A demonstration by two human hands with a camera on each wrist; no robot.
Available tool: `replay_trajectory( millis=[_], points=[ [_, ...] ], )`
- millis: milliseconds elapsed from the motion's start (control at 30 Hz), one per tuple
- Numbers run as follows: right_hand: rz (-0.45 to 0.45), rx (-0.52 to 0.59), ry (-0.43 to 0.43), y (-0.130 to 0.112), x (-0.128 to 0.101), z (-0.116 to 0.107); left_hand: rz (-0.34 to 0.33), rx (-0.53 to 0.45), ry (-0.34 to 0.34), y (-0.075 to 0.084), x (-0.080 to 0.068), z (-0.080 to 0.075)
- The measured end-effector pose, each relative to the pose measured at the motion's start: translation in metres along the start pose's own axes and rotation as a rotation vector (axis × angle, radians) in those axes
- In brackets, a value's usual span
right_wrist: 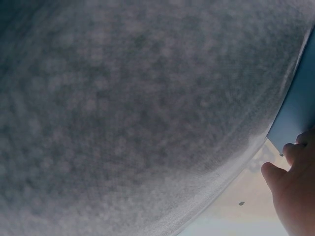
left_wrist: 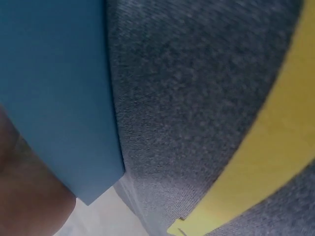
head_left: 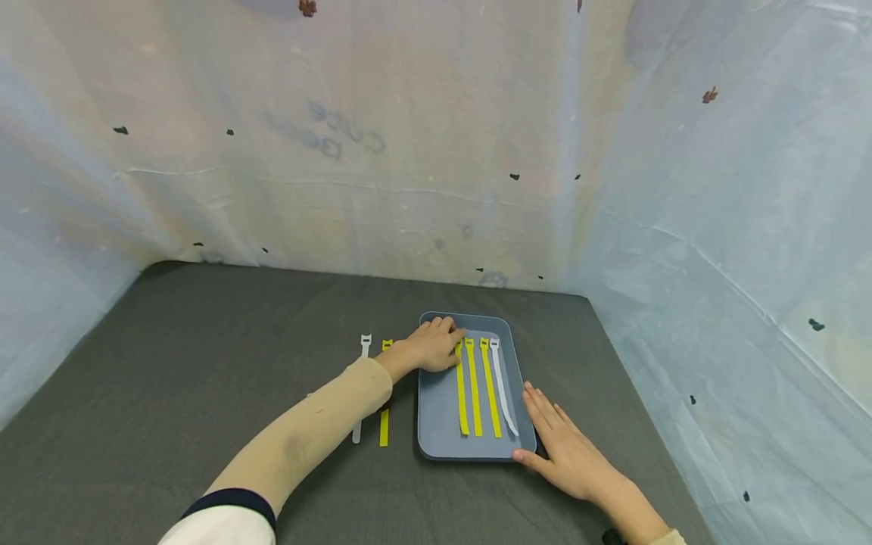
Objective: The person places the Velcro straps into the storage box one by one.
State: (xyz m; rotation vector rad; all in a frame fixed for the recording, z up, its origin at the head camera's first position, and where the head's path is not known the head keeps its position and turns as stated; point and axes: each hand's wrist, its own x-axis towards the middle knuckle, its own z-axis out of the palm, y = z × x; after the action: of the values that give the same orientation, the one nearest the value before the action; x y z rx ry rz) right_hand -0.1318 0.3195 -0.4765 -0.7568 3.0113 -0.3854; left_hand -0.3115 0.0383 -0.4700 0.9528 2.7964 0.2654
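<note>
The leftmost yellow hook-and-loop strap [head_left: 461, 390] lies flat in the shallow blue-grey rectangular plastic tray [head_left: 436, 405], its head end under the fingertips of the left hand [head_left: 434, 346]. That hand rests on the far left part of the tray with fingers loosely bent over the strap end; whether they pinch it cannot be told.

To seat this strap well, judging from the layout, press the head end flat and keep it parallel to its neighbours without overlap.

The strap's long axis runs away from the person, slotted head at the far end, tail toward the near rim. To its right lie two more yellow straps [head_left: 473, 387] [head_left: 490, 387] and a white strap [head_left: 502, 387], all aligned alike.

The right hand [head_left: 568, 454] lies flat, fingers straight, touching the tray's near right corner.

Left of the left forearm, a white strap [head_left: 363, 356] and a yellow strap [head_left: 384, 424] lie on the dark grey cloth worktop [head_left: 204, 363].
</note>
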Motion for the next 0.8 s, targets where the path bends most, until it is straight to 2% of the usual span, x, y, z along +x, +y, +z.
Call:
replay_trajectory(
  millis=[167,500,800],
  points=[
    [0.005,0.009,-0.007,-0.002,-0.001,0.000,0.013,-0.100,0.052,0.000,-0.006,-0.005],
    [0.000,-0.007,0.011,-0.003,-0.002,-0.002,0.084,-0.243,0.156,-0.007,-0.019,-0.012],
    [-0.006,0.000,0.028,-0.003,-0.003,-0.001,0.069,-0.413,0.211,-0.018,-0.038,-0.021]
  ],
)
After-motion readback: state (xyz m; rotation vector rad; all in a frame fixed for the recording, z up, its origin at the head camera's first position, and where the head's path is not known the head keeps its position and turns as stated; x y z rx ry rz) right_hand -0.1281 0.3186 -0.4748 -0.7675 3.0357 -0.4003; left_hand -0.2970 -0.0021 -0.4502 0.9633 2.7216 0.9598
